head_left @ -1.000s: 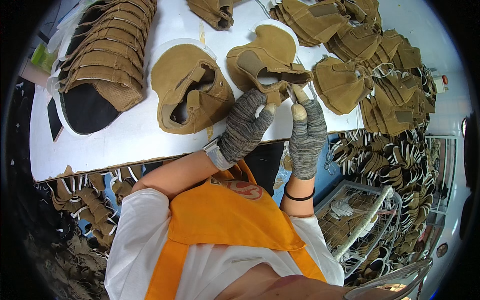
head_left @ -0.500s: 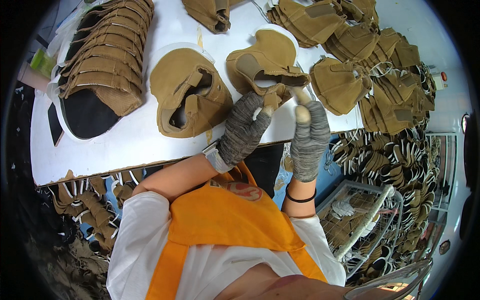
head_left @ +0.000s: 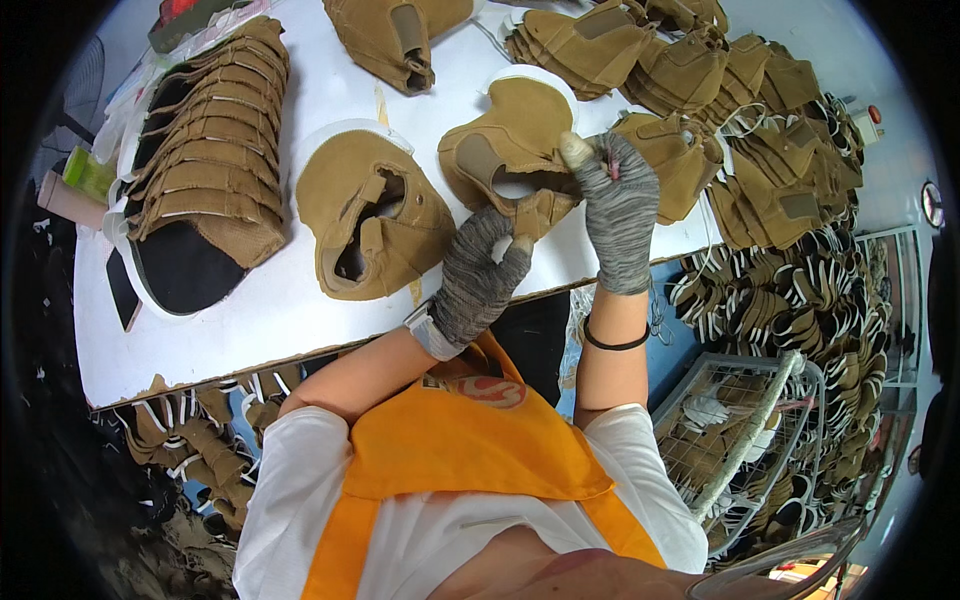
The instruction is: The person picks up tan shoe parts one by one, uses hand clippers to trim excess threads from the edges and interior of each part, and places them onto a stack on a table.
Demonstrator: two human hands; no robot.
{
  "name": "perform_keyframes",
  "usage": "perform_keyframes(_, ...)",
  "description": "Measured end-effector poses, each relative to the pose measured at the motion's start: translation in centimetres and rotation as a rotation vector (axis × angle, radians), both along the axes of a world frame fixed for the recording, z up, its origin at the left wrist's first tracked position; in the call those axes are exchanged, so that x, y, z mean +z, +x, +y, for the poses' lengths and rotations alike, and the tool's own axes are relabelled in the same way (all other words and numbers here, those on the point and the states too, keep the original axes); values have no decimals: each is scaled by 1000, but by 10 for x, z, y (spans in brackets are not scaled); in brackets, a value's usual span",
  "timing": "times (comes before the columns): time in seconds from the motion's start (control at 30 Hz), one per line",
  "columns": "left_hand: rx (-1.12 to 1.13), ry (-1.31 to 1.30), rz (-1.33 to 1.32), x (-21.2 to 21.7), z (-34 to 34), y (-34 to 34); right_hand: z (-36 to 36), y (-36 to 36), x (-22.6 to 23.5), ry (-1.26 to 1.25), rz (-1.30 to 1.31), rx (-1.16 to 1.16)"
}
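A white counter [head_left: 230,345] crosses the scene, with more brown pieces heaped below it at left and a metal wire cart [head_left: 745,440] standing on the near right. On the counter's left lies a long row of nested brown pieces [head_left: 215,150], a black lining showing at its near end. Stacks of brown uppers [head_left: 720,75] crowd the far right.

In the middle, near the counter's near edge, is the brown shoe upper [head_left: 525,120] being handled, its white-rimmed toe pointing away and its opening facing near. The left hand [head_left: 483,272], in a grey glove (bare at some fingertips, it seems), pinches the tab at the upper's near end. The right hand [head_left: 612,200], gloved alike, is raised at the upper's right side with the fingers curled in; I cannot tell whether it grasps anything. A second upper [head_left: 335,195] rests just left of the handled one, and another [head_left: 372,35] lies farther off.
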State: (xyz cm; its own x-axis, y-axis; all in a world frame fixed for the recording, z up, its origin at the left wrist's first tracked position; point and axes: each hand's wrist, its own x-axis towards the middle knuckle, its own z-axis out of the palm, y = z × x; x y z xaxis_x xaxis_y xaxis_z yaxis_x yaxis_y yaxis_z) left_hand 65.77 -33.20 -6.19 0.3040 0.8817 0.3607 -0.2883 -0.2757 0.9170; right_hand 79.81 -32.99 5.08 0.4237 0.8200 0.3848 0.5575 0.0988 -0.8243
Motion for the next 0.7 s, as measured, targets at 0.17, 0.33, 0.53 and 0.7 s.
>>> perform_keyframes(0.17,37,214,113,1,-2,-3,8,11,2,-28,601,54)
perform_keyframes(0.33,-4,302,146,3,-1,-9,10,14,-5,24,915,145)
perform_keyframes(0.53,-143,-31,-41,31,-10,-11,9,25,-18,-52,920,189)
perform_keyframes(0.7,-199,72,22,14,-1,-6,9,8,-9,-47,857,165)
